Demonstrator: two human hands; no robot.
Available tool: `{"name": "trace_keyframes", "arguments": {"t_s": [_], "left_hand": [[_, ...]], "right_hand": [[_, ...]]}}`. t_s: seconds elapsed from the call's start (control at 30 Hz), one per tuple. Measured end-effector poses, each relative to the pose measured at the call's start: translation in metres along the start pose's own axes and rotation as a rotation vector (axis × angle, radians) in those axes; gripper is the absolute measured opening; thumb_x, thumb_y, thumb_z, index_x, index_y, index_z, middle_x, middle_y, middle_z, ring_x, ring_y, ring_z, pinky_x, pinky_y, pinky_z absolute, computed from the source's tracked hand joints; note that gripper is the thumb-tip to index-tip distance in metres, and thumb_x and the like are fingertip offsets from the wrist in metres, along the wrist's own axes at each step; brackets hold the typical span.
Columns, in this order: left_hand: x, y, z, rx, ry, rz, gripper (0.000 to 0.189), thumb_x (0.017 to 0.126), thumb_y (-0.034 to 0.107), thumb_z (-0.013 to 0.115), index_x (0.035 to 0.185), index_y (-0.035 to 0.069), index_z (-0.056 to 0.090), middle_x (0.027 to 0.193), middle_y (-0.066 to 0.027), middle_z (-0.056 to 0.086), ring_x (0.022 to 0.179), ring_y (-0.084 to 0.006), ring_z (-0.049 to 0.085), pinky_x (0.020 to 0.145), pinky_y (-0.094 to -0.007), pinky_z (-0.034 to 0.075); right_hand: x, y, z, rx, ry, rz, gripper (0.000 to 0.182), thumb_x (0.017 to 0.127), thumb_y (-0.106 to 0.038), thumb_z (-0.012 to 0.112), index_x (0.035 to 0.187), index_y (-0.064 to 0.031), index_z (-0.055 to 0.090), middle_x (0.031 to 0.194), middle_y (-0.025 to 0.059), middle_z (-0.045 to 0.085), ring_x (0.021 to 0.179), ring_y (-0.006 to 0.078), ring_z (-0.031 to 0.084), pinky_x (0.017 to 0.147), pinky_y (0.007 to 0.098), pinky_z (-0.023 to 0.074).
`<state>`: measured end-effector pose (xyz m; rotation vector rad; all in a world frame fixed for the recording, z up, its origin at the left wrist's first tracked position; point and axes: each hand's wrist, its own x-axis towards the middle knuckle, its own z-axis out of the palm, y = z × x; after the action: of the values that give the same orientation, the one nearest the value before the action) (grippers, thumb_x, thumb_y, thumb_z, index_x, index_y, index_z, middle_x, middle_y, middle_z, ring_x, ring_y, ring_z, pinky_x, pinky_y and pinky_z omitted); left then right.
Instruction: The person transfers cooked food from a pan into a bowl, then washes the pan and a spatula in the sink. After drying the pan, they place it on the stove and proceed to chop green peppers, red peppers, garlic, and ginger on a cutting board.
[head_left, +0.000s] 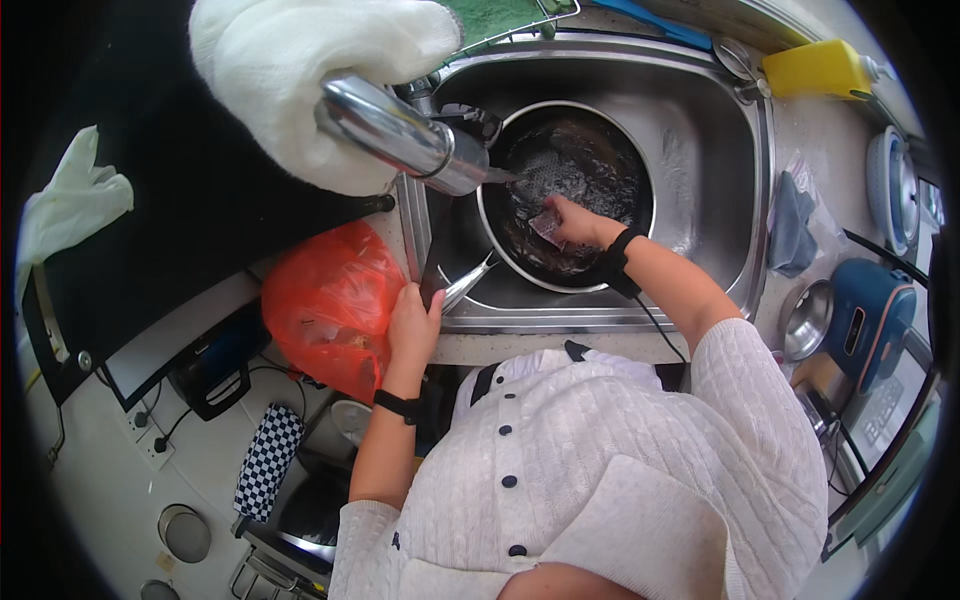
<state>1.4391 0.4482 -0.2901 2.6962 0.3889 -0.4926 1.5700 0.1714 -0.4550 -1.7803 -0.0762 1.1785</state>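
A round dark pan (640, 172) with a pale rim sits in the stainless steel sink (705, 150), with water in it. My right hand (581, 223) reaches into the pan and pinches a small mesh-like scrubbing pad (546, 225) at the water. At the sink's front left corner, my left hand (415, 319) is closed around the end of the pan's shiny metal handle (466, 286). From the chrome faucet (397, 135), which has a thick white cloth (262, 82) around it, water runs into the pan.
A red plastic bag (330, 292) bulges beside my left hand. Behind the sink stands a wire rack (517, 30) with a green mat. On the right counter are a yellow bottle (814, 69), a grey cloth (792, 225), a metal bowl (807, 319) and a blue appliance (874, 322).
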Motion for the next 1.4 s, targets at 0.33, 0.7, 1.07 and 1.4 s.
{"name": "trace_keyframes", "arguments": {"t_s": [0.33, 0.7, 1.07, 1.4], "left_hand": [[-0.007, 0.008, -0.011, -0.017, -0.109, -0.034, 0.035, 0.084, 0.031, 0.061, 0.091, -0.003, 0.052, 0.09, -0.0243, 0.06, 0.087, -0.0416, 0.058, 0.075, -0.0472, 0.047], [-0.035, 0.016, -0.016, -0.075, -0.296, 0.099, 0.036, 0.085, 0.027, 0.06, 0.1, -0.002, 0.046, 0.091, -0.0252, 0.062, 0.089, -0.0418, 0.059, 0.075, -0.0493, 0.046], [-0.028, 0.018, -0.036, -0.245, -0.443, 0.163, 0.038, 0.085, 0.023, 0.057, 0.107, -0.003, 0.039, 0.091, -0.0279, 0.06, 0.086, -0.044, 0.058, 0.075, -0.0475, 0.045], [-0.006, 0.034, -0.042, -1.054, -1.142, -0.201, 0.034, 0.084, 0.017, 0.057, 0.114, 0.001, 0.05, 0.081, -0.0113, 0.058, 0.058, -0.0185, 0.059, 0.051, -0.03, 0.052]], "right_hand": [[-0.006, -0.102, -0.019, 0.762, 0.221, 0.007, 0.021, 0.081, -0.009, 0.054, 0.1, -0.0002, 0.054, 0.084, 0.0065, 0.058, 0.074, 0.016, 0.057, 0.064, 0.0321, 0.0484], [-0.062, -0.169, -0.03, -0.289, 0.158, -0.22, 0.063, 0.076, 0.009, 0.042, 0.134, -0.0147, 0.042, 0.095, 0.0061, 0.059, 0.075, 0.0146, 0.058, 0.059, 0.0266, 0.0488], [-0.017, -0.248, -0.098, -0.748, -0.241, -0.613, 0.05, 0.077, 0.007, 0.053, 0.126, -0.0028, 0.052, 0.109, 0.008, 0.062, 0.099, 0.0163, 0.057, 0.091, 0.0288, 0.0434], [-0.046, -0.235, -0.112, -0.466, 0.081, -0.524, 0.042, 0.075, 0.01, 0.041, 0.111, -0.0037, 0.059, 0.092, 0.001, 0.06, 0.081, 0.0103, 0.053, 0.071, 0.0232, 0.0424]]}}
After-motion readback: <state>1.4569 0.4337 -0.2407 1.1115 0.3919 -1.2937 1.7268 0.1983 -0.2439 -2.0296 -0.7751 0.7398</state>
